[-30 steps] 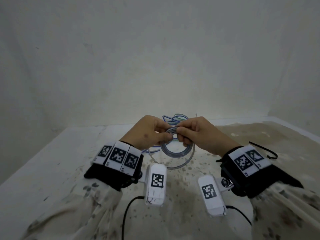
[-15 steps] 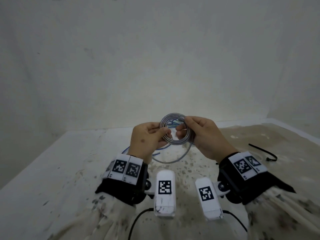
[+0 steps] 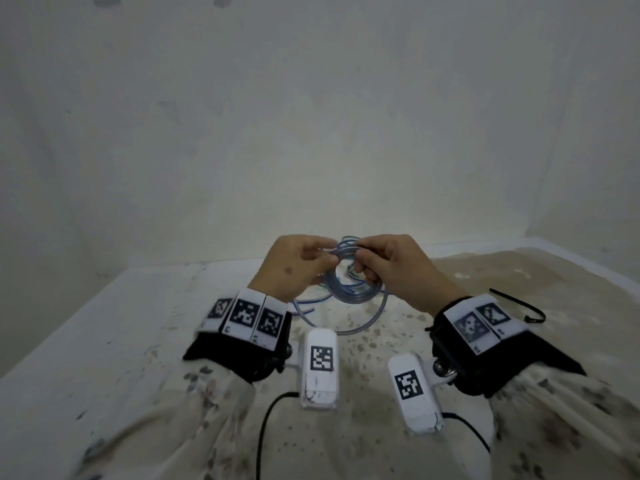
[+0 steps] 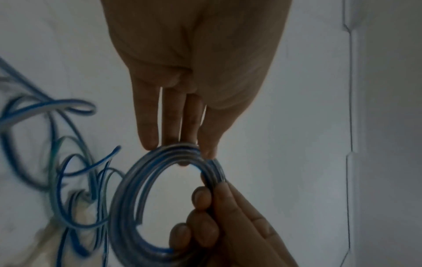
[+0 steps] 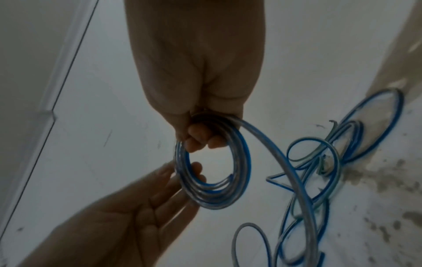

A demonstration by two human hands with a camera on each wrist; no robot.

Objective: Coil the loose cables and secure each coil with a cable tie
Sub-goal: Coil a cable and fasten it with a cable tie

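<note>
Both hands hold one small coil [image 3: 349,282] of clear-jacketed cable with blue strands, lifted just above the stained tabletop [image 3: 104,341] at about 12 o'clock from the wrists. The right hand [image 3: 398,271] has its fingers curled through the ring and clamps the stacked turns at the top, gripping it firmly. The left hand [image 3: 294,268] pinches the rim with thumb against nearly straight fingertips [image 4: 148,140], more steadying than carrying.

A free tail [image 5: 283,162] leaves the coil from the right hand's grip and arcs down toward 6 o'clock, so winding looks unfinished. More loose cables [image 3: 308,303] lie tangled on the tabletop beneath the hands. A black cable tie [image 3: 516,303] lies at about 3 o'clock, well apart from the coil.

The cable looks light, smooth and springy; I judge the turns would fan open if the clamp eased. The best hold is across all turns at one spot, leaving the opposite arc bare for the tie.
</note>
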